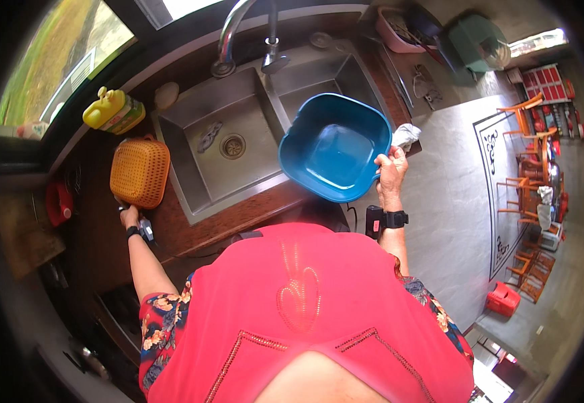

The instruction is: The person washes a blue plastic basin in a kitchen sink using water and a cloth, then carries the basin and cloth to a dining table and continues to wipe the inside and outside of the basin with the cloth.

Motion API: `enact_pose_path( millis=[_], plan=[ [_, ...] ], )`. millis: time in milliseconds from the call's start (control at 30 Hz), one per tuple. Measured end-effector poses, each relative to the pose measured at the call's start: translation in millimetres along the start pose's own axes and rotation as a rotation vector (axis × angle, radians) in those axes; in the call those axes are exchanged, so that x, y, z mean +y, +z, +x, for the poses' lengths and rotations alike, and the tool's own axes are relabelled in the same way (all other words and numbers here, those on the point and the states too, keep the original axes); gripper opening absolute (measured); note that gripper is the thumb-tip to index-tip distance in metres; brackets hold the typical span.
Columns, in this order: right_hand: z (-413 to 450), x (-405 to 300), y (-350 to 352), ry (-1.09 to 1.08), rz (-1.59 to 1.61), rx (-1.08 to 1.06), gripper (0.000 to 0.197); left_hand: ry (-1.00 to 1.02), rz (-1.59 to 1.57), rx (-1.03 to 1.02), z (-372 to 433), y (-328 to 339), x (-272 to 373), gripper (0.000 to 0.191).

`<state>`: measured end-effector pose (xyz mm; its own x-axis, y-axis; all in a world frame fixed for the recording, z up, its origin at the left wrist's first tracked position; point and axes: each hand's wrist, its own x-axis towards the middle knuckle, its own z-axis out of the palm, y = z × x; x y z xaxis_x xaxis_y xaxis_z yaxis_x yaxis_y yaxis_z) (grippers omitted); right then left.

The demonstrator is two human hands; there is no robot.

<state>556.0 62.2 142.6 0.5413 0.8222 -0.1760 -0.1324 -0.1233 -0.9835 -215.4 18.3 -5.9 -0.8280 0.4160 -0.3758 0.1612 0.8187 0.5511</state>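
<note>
My right hand (391, 171) grips the rim of a blue plastic basin (339, 146). The basin is tilted, its bare inside facing me, over the right part of the double sink. On the left, my left hand (129, 216) is at the near edge of an orange perforated plastic basket (140, 169), its fingers partly hidden at the rim. The basket shows its holed underside above the brown countertop. Between the two lies the left bowl of the stainless steel sink (266, 189), with a drain strainer (233, 146) and a crumpled grey cloth (209, 137) in it.
A chrome faucet (231, 30) rises behind the sink. At the back left stands a yellow jug (113, 111); a red plastic item (59, 204) is farther left. A white cloth (406, 136) lies by the right counter edge. A pink tub (397, 32) stands back right. Wooden chairs (521, 186) are beyond.
</note>
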Motion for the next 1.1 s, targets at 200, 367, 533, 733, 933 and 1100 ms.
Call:
enact_pose_path(
  millis=[200, 367, 533, 733, 933, 1100],
  plan=[
    [-5, 1, -2, 0.000, 0.001, 0.029, 0.022, 0.043, -0.173, -0.086, -34, -16, -24, 0.036],
    [-1, 7, 0, -0.005, -0.003, 0.024, 0.020, -0.121, -0.279, -0.150, -71, -31, -60, 0.038],
    [1, 7, 4, 0.000, -0.018, 0.024, 0.023, -0.075, -0.389, -0.212, -89, -40, -77, 0.040],
    [1, 6, 4, 0.011, -0.024, 0.008, 0.023, 0.008, -0.438, -0.240, -116, -43, -92, 0.026],
    [-8, -8, -9, 0.049, -0.009, 0.034, 0.022, -0.251, -0.985, -0.332, -129, -11, -111, 0.040],
    [-5, -6, -44, 0.033, 0.071, 0.033, 0.022, -0.013, -0.960, -0.206, -180, 17, -76, 0.030]
  ],
)
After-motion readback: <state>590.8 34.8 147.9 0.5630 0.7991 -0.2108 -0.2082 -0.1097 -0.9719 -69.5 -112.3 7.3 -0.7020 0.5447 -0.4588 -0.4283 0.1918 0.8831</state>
